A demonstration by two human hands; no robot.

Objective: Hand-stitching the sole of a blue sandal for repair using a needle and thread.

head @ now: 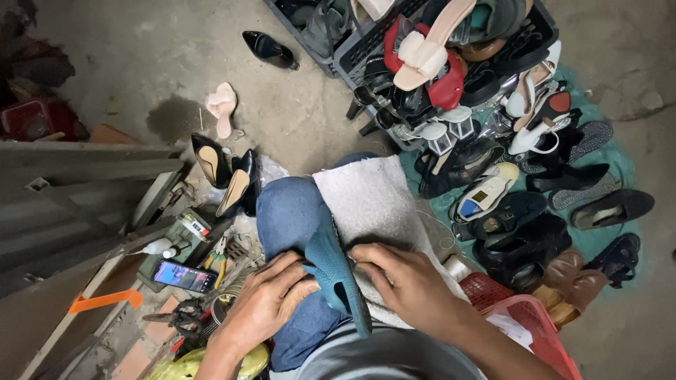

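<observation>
A teal knit shoe (336,271) lies across my lap, sole edge up. My left hand (271,299) grips its left side with fingers curled on the fabric. Pressed against the shoe's right side is my right hand (407,281), fingers pinched at its upper. Under the shoe, a grey towel (370,200) covers my blue-jeaned knee (289,211).
A large heap of shoes and sandals (493,141) spills from black crates (366,42) at right. A red basket (531,320) sits by my right arm. At left are a phone (184,276), pliers (218,257), black heels (225,172), a loose pink sandal (222,105) and a metal bench (77,204).
</observation>
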